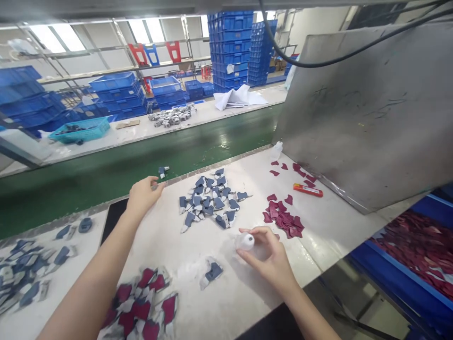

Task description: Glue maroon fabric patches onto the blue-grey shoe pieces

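Over the far edge of the desk [226, 255], the person's left hand [146, 192] reaches out with fingers loosely curled and a little apart from the thumb, with nothing visible in its grip. Just beyond its fingertips is a small blue-and-white piece [163, 171], above or on the green strip [212, 139]; I can't tell which. The right hand [271, 252] has its thumb and fingers closed around a white bottle [246, 242], its tip facing up. Just left of that hand lies a single blue-topped piece [212, 272]; farther off, between the two hands, spreads a heap of blue-and-white pieces [212, 200]. Just beyond the right hand sit flat maroon pieces [285, 219], with a red tube-like item [307, 190] behind them. Maroon-topped pieces [143, 309] lie on the near side of the left hand.
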Motion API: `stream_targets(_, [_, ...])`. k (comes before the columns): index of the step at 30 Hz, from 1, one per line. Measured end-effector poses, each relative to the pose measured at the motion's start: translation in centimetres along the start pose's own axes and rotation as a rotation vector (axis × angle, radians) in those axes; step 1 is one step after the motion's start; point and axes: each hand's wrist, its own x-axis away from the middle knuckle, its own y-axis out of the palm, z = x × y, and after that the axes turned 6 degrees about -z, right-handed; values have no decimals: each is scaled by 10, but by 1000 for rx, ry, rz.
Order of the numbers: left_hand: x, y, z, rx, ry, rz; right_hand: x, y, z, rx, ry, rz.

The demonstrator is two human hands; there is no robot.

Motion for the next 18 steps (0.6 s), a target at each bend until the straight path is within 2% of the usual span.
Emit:
stream_targets(2, [-37,11,-8,-35,-66,15,0,-2,1,48,6,-77])
stream_targets(4, [-62,20,-16,-55,-109,26,2,-11,1,140,-50,-158])
stream_targets(7, [-82,24,-25,-55,-125,42,3,-37,1,364,-167,-216])
stream_targets(9, [-86,22,-26,-38,-113,52,3,-56,0,522,-189,-139])
stream_targets(12, [-80,18,-18,18,-60,41,0,-77,-1,703,-153,-28])
stream_targets(15, [-56,17,4,103,43,-46,-1,-84,-1,791,-136,-111])
stream_targets(18, [-14,13,31,188,144,-133,1,-81,2,814,-161,-148])
